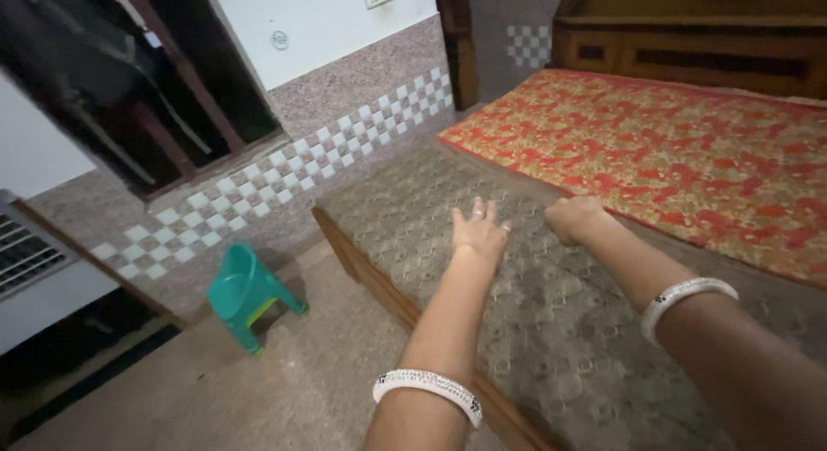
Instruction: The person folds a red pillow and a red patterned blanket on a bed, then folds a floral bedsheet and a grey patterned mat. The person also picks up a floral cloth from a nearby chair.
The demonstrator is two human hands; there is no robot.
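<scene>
While left hand (479,231) lies flat, mattress (534,313) underneath

checkered tile wall (284,171), green stool (245,292)

Bed, hands and room edges only partly seen

The right hand (575,218) curls with its fingers tucked under, so whether it pinches the grey patterned mattress (551,330) cannot be told. The left hand (479,231) shows only its back; its palm is hidden. Both forearms run off the bottom edge. The red floral sheet (689,158) is cut by the right edge, and the dark window (112,80) by the top.
</scene>
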